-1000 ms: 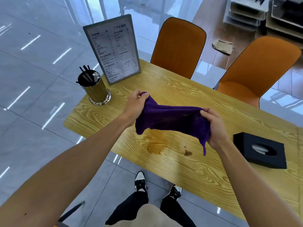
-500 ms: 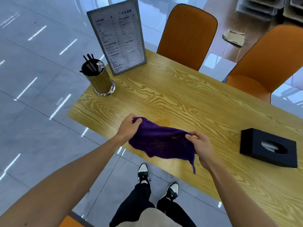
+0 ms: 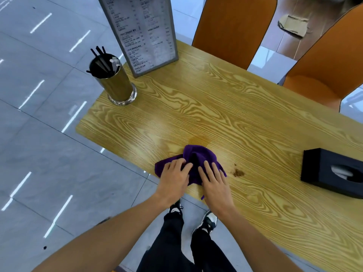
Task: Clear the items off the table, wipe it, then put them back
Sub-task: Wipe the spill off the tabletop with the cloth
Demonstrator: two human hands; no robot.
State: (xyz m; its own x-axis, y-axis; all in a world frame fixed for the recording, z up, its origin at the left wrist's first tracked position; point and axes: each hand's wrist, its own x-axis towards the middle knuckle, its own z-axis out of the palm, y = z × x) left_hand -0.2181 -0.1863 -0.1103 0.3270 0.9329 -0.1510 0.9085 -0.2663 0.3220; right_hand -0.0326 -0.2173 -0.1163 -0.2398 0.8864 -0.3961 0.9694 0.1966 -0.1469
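Two bare hands are pressed flat, side by side, on a bunched purple cloth at the near edge of a wood-grain table. The left hand and right hand are laid palm down with fingers spread, nothing clasped. A small brown stain is seen just right of the cloth. A metal straw holder and menu stand are placed at the far left corner, a black tissue box at the right.
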